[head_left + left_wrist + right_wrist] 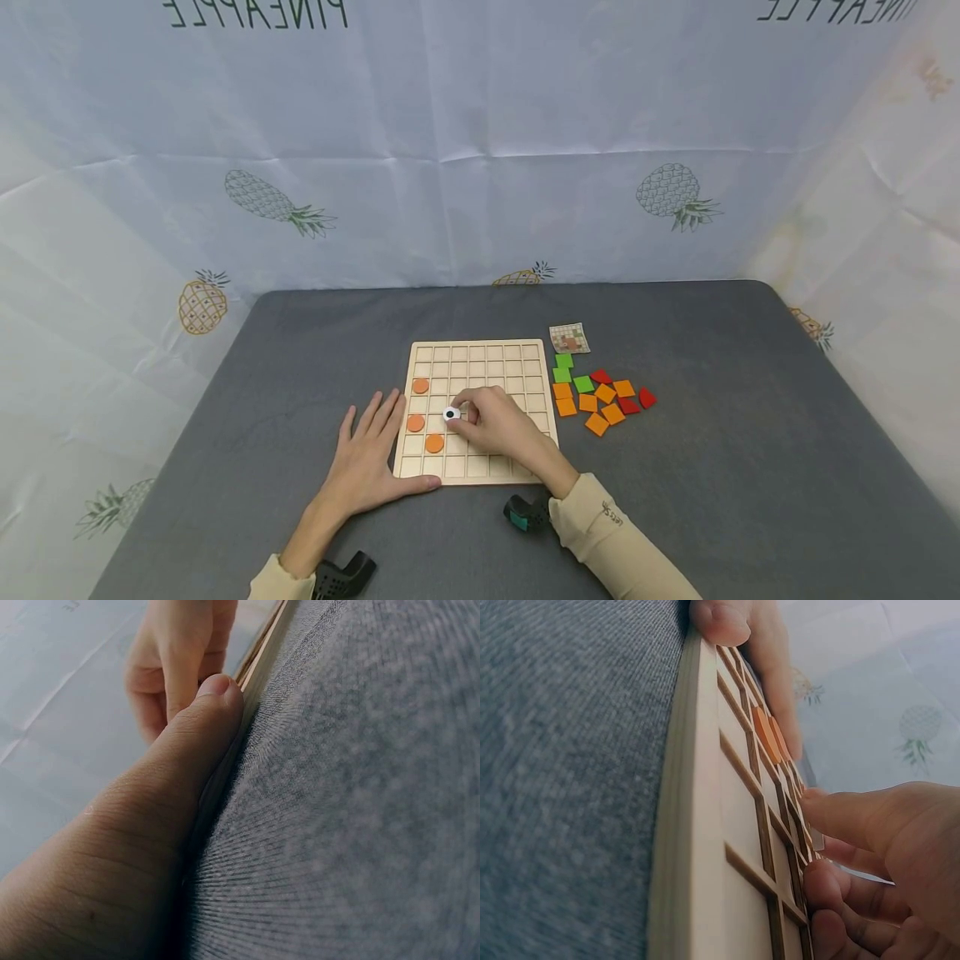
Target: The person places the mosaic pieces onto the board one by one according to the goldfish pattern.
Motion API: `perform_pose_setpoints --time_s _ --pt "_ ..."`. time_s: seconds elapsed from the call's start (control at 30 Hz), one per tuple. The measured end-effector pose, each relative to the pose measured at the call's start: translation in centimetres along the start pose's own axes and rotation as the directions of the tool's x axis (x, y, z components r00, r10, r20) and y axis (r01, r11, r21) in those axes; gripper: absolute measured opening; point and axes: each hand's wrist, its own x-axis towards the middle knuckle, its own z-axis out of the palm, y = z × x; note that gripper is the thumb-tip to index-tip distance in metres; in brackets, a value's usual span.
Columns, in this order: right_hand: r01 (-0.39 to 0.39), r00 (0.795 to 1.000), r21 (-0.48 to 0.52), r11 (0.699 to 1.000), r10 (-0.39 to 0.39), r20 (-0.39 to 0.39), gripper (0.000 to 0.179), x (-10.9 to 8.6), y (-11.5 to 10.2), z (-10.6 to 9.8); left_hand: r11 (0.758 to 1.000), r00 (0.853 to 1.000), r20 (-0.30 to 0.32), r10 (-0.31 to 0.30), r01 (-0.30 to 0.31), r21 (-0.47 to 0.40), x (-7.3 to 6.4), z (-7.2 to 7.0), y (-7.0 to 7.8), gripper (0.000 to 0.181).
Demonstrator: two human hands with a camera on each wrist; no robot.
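I list: left hand [365,465], grip released, spread against one square pale-wood gridded board [477,367]; right hand [498,423], pinching one round white black-centred disc [452,413], best kept level between ridges [750,871].

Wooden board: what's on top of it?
Three orange discs lie on the board. The right hand's grip holds a black-and-white piece over it; from above, whatever's beneath is covered.

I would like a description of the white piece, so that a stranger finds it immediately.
On the gray table lies a square wooden board with a grid. Over its left half, the right hand pinches a small white disc. Unlike the three plain orange discs nearby, it is white with a black centre.
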Motion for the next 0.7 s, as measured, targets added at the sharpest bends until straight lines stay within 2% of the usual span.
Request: perform_pose_setpoints --time_s 0.27,0.7 --pt "-0.009 1.000 0.004 1.000 0.009 -0.009 0.023 0.06 0.22 0.04 1.000 1.000 0.019 -0.007 0.007 -0.005 -0.02 -0.04 -0.02 0.130" --pt "-0.026 0.999 0.029 0.999 0.027 -0.026 0.024 0.28 0.39 0.04 1.000 1.000 0.014 -0.008 0.008 -0.004 0.01 -0.02 -0.02 0.129"
